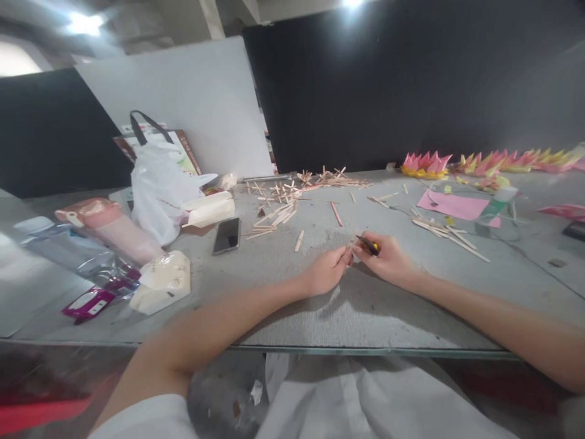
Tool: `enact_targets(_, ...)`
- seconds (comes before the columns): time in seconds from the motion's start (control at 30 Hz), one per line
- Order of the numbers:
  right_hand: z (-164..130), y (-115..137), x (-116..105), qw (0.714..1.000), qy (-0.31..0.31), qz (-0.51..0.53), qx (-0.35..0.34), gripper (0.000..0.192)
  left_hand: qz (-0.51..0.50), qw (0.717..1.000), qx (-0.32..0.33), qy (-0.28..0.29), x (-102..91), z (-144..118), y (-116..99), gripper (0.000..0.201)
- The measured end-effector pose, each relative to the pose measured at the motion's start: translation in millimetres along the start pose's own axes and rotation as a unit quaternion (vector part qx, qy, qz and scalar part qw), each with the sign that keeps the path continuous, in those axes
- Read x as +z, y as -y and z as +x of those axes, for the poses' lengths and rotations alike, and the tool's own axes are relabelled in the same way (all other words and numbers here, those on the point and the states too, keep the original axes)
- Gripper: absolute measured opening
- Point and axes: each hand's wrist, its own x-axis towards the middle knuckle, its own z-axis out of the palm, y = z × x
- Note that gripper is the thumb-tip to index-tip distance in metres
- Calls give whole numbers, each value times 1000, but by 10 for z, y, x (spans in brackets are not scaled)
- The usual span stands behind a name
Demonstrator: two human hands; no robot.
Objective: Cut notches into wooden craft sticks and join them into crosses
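My right hand (388,259) rests on the grey table (365,311) and grips a small black and yellow cutter (368,245), its tip pointing left. My left hand (326,271) sits just beside it, fingertips pinched on a small pale stick piece (353,251) that the cutter tip meets. The piece is mostly hidden by my fingers. Several loose wooden sticks (283,207) lie scattered farther back on the table.
A dark phone (227,235) lies left of my hands. A white plastic bag (158,186), a pink bottle (109,228) and a white box (162,281) crowd the left side. Pink paper (452,205), more sticks (445,233) and folded paper flowers (484,163) fill the right.
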Motion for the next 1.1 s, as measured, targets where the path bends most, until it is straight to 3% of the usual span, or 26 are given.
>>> enact_targets(0.2,39,-94,8,998,-9,-52,-24,28,-64,997,-35,-24,20,8,50,50)
enact_targets(0.33,83,-190,-18,991,-17,-108,-81,26,-122,991,-34,-36,14,25,73,53)
enact_targets(0.53,103,-293,-102,983,-4,-142,-117,33,-278,960,-24,16,-21,26,33,54)
enact_targets(0.8,159,-326,-171,966,46,-132,-217,41,-302,953,17,24,-46,8,-7,48)
enact_targets(1.1,167,-335,-182,956,78,-143,-243,35,-298,954,16,25,-34,-2,38,49)
